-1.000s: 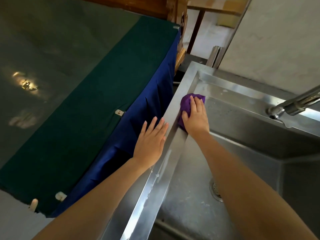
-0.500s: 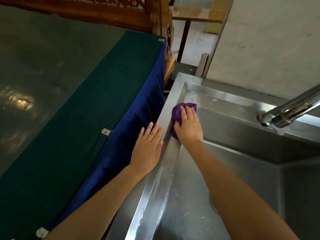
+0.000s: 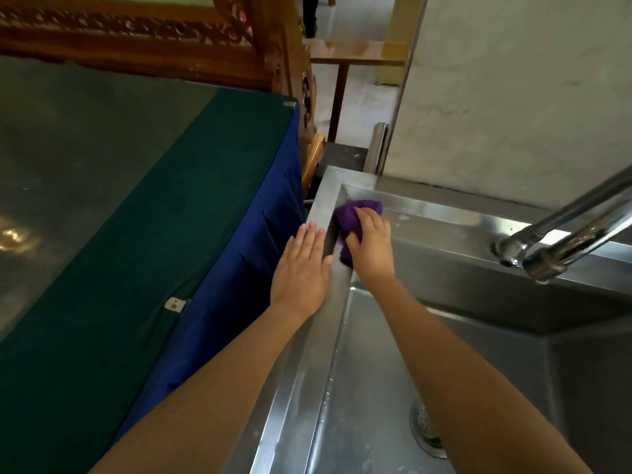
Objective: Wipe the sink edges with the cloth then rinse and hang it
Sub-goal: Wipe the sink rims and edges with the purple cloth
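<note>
A green-covered table (image 3: 136, 234) stood at left, blue skirt (image 3: 239, 268) hung beside, carved wooden frame (image 3: 136, 32) behind, pale plaster wall (image 3: 513, 97) at right, light floor (image 3: 359, 104) beyond.

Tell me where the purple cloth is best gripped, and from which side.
Grip the purple cloth by its bunched top, from above on the basin side, as the right hand does: it lies wadded over the sink rim near the far corner.

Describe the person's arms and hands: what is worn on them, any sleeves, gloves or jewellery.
Both arms are bare: no sleeve shows on the left forearm or the right forearm up to the picture's lower edge. The left hand and the right hand wear no gloves. No watch, bracelet or ring shows on either wrist or on the visible fingers.
</note>
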A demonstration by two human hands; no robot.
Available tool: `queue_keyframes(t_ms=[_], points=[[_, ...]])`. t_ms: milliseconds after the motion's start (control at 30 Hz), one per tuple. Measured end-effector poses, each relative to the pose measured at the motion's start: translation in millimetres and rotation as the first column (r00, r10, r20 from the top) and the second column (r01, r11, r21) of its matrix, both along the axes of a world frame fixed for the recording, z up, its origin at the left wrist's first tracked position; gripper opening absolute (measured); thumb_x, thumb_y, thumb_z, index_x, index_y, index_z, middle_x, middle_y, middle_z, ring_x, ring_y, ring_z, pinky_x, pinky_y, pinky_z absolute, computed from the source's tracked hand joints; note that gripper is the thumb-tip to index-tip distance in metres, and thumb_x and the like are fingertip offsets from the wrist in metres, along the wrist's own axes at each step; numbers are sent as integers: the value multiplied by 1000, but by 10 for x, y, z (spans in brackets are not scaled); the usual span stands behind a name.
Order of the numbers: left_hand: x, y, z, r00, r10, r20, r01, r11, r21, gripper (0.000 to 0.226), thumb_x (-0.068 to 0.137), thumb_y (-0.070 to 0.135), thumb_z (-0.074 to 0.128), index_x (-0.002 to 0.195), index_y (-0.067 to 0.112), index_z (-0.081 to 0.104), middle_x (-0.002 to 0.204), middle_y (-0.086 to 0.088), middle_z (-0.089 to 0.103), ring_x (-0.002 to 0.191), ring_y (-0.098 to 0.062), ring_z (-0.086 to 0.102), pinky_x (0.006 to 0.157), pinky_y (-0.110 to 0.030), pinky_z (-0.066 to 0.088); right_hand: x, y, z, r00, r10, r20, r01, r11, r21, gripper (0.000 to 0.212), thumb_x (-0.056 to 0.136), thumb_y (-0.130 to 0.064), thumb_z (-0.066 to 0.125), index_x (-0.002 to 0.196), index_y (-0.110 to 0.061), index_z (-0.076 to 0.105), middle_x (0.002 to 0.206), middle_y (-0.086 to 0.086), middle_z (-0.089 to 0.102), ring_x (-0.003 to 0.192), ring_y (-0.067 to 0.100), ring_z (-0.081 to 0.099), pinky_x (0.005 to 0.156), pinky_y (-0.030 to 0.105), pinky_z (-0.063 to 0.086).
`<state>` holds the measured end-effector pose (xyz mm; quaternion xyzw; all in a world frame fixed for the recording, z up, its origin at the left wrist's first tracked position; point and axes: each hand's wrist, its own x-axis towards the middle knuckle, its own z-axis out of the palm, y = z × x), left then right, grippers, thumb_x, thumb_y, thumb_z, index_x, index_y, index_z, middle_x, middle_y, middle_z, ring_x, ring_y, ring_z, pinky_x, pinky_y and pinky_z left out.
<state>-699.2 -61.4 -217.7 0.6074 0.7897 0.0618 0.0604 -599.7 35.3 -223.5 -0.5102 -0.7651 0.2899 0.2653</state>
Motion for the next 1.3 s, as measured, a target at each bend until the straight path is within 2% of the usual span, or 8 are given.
queue_keyframes(t_ms=[133, 300, 433, 533, 633, 933, 1067, 1300], points=[[-3, -18, -31, 1000, -7, 21, 7, 1000, 13, 55, 100, 37, 13, 148, 11, 1, 158, -6, -3, 145, -15, -9, 119, -33, -4, 346, 45, 85, 947, -300, -114, 306, 951, 40, 47, 90, -8, 49, 136, -5, 41, 138, 15, 44, 127, 29, 36, 111, 35, 27], [7, -37, -41, 1000, -8, 25, 7, 999, 32, 55, 100, 37, 13, 147, 11, 1, 158, -6, -1, 145, -14, -8, 119, -32, -3, 798, 428, -1, 784, -584, 212, 566, 812, 142, 48, 91, -16, 44, 133, 6, 38, 135, 28, 41, 126, 42, 35, 108, 47, 25], [12, -32, -31, 1000, -7, 12, 6, 999, 42, 52, 100, 37, 12, 143, 13, -5, 158, -6, -2, 144, -14, -9, 119, -32, -3, 760, 480, -180, 790, -529, 311, 531, 843, 86, 62, 93, -26, 45, 142, 5, 21, 146, 31, 23, 136, 46, 20, 113, 50, 16], [25, -36, -30, 1000, -10, 7, 10, 1000, 27, 50, 100, 35, 11, 142, 13, -7, 158, -6, -3, 141, -12, -14, 119, -32, -4, 584, 417, -207, 833, -489, 260, 474, 872, 123, 59, 92, -30, 42, 139, 5, 30, 141, 33, 32, 130, 48, 29, 111, 52, 22], [20, -17, -18, 1000, 1, 1, -1, 1000, 14, 53, 99, 35, 8, 145, 11, -4, 158, -6, -3, 142, -13, -12, 118, -31, -6, 238, 296, -215, 923, -264, 279, 209, 955, 212, 55, 92, -33, 37, 135, 2, 40, 137, 31, 41, 125, 47, 37, 109, 51, 28], [24, -11, -16, 1000, 2, -26, -1, 1000, 10, 72, 88, 49, -8, 148, 11, 6, 158, -6, 5, 145, -13, -5, 117, -29, -4, 4, 336, -85, 968, 237, 83, -236, 972, -25, 45, 90, -26, 48, 133, -16, 44, 136, 7, 42, 123, 25, 35, 105, 36, 29], [36, -13, -11, 1000, 9, -1, -9, 1000, -2, 77, 86, 56, -7, 149, 12, 4, 158, -5, 2, 144, -11, -7, 117, -28, -5, 76, 136, -162, 951, 300, 71, -304, 951, 53, 46, 90, -28, 48, 133, -15, 43, 134, 6, 45, 122, 22, 38, 104, 37, 36], [25, -9, -33, 999, 12, -39, -12, 1000, -3, 77, 89, 60, 0, 149, 12, 1, 159, -6, 0, 145, -12, -8, 116, -29, -6, -5, 417, -123, 910, 275, 311, -312, 947, 75, 51, 95, -30, 43, 143, -18, 29, 148, 6, 32, 137, 24, 27, 115, 38, 25]])
